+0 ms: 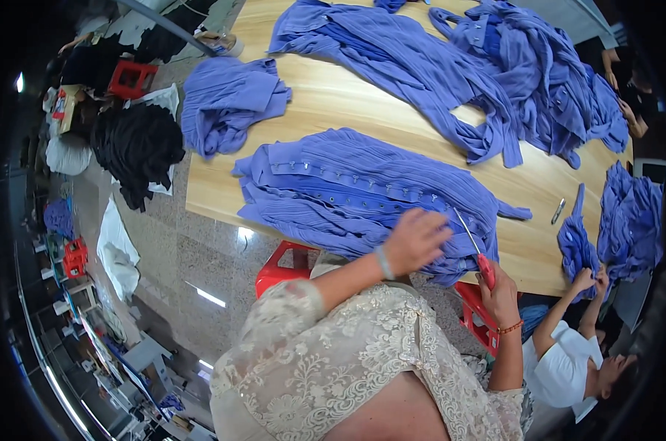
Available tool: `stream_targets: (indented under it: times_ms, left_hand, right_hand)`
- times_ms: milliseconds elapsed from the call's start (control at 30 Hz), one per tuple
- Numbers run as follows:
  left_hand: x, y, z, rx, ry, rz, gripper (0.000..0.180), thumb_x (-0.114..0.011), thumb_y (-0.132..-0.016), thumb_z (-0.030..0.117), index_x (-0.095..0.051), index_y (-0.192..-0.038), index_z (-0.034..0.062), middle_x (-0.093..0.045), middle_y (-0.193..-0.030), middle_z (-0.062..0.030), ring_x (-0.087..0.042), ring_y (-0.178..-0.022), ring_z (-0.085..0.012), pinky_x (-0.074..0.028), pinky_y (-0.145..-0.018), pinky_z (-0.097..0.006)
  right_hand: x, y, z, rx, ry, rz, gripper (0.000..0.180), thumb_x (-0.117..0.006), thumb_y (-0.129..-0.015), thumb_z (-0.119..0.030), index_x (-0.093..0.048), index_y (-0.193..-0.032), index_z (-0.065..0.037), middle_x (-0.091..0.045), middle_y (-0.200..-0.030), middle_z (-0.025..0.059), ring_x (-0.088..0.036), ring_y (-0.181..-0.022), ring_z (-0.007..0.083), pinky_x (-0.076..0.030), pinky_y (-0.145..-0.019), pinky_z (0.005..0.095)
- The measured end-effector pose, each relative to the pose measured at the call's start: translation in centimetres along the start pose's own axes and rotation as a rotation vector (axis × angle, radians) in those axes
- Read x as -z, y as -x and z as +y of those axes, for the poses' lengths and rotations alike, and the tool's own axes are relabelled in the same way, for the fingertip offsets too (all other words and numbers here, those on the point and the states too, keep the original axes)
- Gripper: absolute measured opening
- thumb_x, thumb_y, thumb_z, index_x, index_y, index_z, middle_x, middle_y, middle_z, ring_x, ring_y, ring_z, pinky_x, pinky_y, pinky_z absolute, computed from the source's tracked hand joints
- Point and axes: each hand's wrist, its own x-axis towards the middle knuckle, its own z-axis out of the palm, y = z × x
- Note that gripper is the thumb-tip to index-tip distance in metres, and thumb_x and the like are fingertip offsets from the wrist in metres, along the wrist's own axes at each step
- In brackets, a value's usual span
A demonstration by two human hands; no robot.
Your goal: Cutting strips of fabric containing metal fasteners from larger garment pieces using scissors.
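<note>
A stack of blue ribbed garments [347, 191] with rows of metal snaps lies on the wooden table [333, 103] near its front edge. My left hand [415, 239] rests flat on the garments' right end, fingers apart, pressing the cloth. My right hand [499, 292] sits at the table's edge just right of the stack, closed on a red-handled tool [475, 248] whose thin metal tip points up-left over the cloth.
More blue garments lie in piles at the back left [226, 99] and across the far side [494, 81]. A co-worker in white [568, 360] at lower right handles blue cloth [579, 246]. A small clipper [558, 211] lies on the table. Red stools [278, 268] stand below.
</note>
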Motion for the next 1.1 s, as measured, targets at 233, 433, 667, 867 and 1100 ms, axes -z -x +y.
stream_targets:
  times_ms: [233,433,667,867,1100]
  left_hand:
    - [13.8,14.7,-12.1,0.610,-0.757,0.254,0.039,-0.064,-0.075,0.007,-0.062,-0.115,0.0102,-0.060,-0.115,-0.0114,-0.053,-0.110,-0.0327,-0.041,-0.091,-0.046]
    - [17.0,18.3,-15.3,0.673,-0.775,0.082,0.033,-0.067,-0.074,0.008,-0.063,-0.107,0.0124,-0.060,-0.105,-0.0069,-0.052,-0.109,-0.0293,-0.038,-0.094,-0.044]
    - [20.9,17.0,-7.7,0.455,-0.679,0.113,0.022,-0.063,-0.076,0.003,-0.060,-0.097,0.0072,-0.060,-0.099,-0.0087,-0.056,-0.105,-0.0297,-0.034,-0.104,-0.052]
    - [20.0,19.4,-5.6,0.484,-0.522,0.234,0.023,-0.057,-0.078,-0.002,-0.058,-0.100,0.0039,-0.063,-0.096,-0.0118,-0.062,-0.091,-0.0338,-0.044,-0.095,-0.049]
    - [19.5,18.5,-7.8,0.639,-0.503,0.082,0.019,-0.061,-0.082,0.006,-0.061,-0.100,0.0033,-0.065,-0.095,-0.0157,-0.061,-0.082,-0.0358,-0.047,-0.078,-0.043]
  right_hand:
    - [-0.7,-2.2,-1.7,0.063,0.016,-0.049,0.030,-0.063,-0.088,-0.014,-0.060,-0.118,-0.009,-0.065,-0.093,0.0205,-0.063,-0.088,0.0397,-0.049,-0.076,0.0457]
    - [-0.9,-4.3,-2.7,0.130,0.072,-0.120,0.028,-0.063,-0.087,-0.013,-0.061,-0.114,-0.009,-0.065,-0.093,0.0201,-0.063,-0.088,0.0400,-0.049,-0.075,0.0457]
    - [-0.1,-4.7,-3.7,0.107,0.056,-0.083,0.026,-0.063,-0.087,-0.012,-0.062,-0.113,-0.008,-0.066,-0.094,0.0192,-0.063,-0.088,0.0403,-0.049,-0.076,0.0453]
    - [-0.5,-5.7,-4.4,0.142,0.074,-0.136,0.026,-0.063,-0.088,-0.013,-0.062,-0.113,-0.008,-0.066,-0.095,0.0193,-0.063,-0.089,0.0402,-0.049,-0.075,0.0454]
    - [-0.3,-6.2,-4.8,0.111,0.072,-0.160,0.026,-0.063,-0.088,-0.014,-0.062,-0.113,-0.009,-0.066,-0.094,0.0190,-0.063,-0.089,0.0402,-0.049,-0.076,0.0456]
